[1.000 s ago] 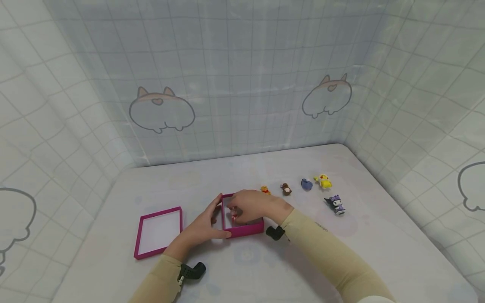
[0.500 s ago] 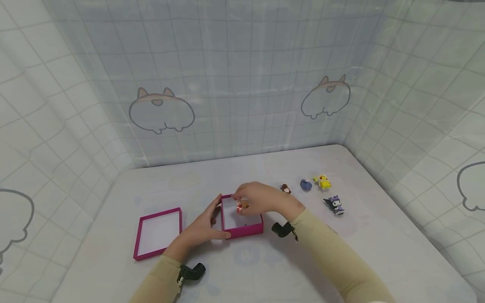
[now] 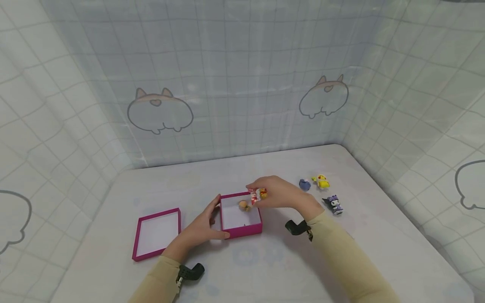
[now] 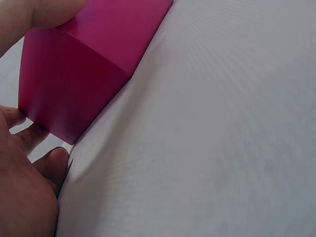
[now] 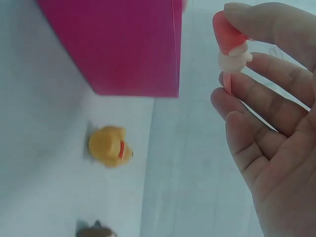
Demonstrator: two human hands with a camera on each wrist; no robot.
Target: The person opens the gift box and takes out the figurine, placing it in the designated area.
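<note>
A magenta open box (image 3: 242,231) with a white inside stands on the table. My left hand (image 3: 201,229) grips its left side, thumb at the front corner and fingers toward the back; the left wrist view shows the thumb against the magenta wall (image 4: 74,84). At the box's back right rim, my right hand (image 3: 278,193) pinches a small red-and-white figurine (image 5: 229,42) between thumb and fingers, off the table. A small tan-brown figurine (image 3: 244,205) lies inside the box. Just beyond the held figurine is a yellow bear figurine (image 5: 106,146) with a red band.
A shallow magenta-rimmed lid (image 3: 156,252) lies left of the box. To the right stand a blue figurine (image 3: 305,184), a yellow one (image 3: 322,182) and a purple-and-black one (image 3: 334,204). A brown figurine (image 5: 96,231) shows partly in the right wrist view. Tiled-pattern curtains surround the table.
My right hand has lifted the red-and-white figurine out of the box's inside and carried it right, to the back right rim. The tan-brown figurine has come into view. My left hand stays on the box.
</note>
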